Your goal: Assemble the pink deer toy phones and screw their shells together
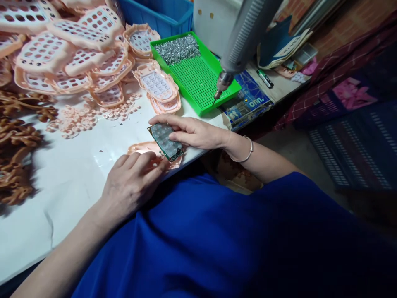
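Note:
My right hand (194,131) is closed on a green circuit board (169,142) covered by a translucent rubber keypad. The board is tilted, its lower end above a peach plastic shell (139,148) at the table's front edge. My left hand (132,180) has its fingers curled over the near left part of that shell, and its fingertips are partly hidden. Beyond my right hand lies a small stack of peach shells (157,86) with white keypads in them. Small peach ring-shaped parts (82,118) are scattered in a heap farther left.
A hanging electric screwdriver (235,49) points down over a green tray (198,78) with screws (178,49) at its far end. Peach frames (46,54) are piled at the back left, brown plastic parts (17,153) at the left. Behind stands a blue bin (161,18).

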`<state>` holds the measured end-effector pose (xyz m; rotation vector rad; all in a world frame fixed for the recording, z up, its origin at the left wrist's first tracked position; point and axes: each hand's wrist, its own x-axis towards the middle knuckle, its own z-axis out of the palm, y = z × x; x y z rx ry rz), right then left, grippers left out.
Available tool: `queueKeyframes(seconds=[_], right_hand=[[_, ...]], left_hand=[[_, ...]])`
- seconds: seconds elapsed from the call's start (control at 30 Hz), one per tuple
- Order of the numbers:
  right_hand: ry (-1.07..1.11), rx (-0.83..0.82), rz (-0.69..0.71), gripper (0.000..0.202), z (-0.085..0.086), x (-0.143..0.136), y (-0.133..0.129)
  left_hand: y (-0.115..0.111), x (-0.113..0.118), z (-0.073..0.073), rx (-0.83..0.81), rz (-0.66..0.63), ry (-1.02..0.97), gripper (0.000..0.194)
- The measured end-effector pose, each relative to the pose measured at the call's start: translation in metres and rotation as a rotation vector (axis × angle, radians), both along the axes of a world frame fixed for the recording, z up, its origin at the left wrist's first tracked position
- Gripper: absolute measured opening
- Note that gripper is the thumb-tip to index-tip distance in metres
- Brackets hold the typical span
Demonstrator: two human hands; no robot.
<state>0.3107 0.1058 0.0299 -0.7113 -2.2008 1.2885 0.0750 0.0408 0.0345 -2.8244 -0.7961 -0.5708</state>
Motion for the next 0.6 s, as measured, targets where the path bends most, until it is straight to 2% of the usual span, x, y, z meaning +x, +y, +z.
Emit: queueKeyframes(seconds=[0.17,0.3,0.47,0.6], right_hand=[[-0.042,0.065,0.032,0.047,0.001,-0.001,0.002],[-0.046,0.124,0.097,0.047,0.003,-0.002,0.008],[-0.027,0.121,0.191,0.047,0.001,-0.005,0.015],[-0.023,0.144,0.186,0.046,0.0,-0.007,0.014]], left_hand=[[-0.002,-0.002,-0.002,-0.069,0.024,0.008,0.027],[-0.002,-0.004,-0.004,-0.006,0.019,0.03,0.028],[-0.001,-0.004,-0.003,0.048,-0.003,0.008,0.022],[-0.001,-0.003,-0.003,0.03,0.016,0.0,0.023]])
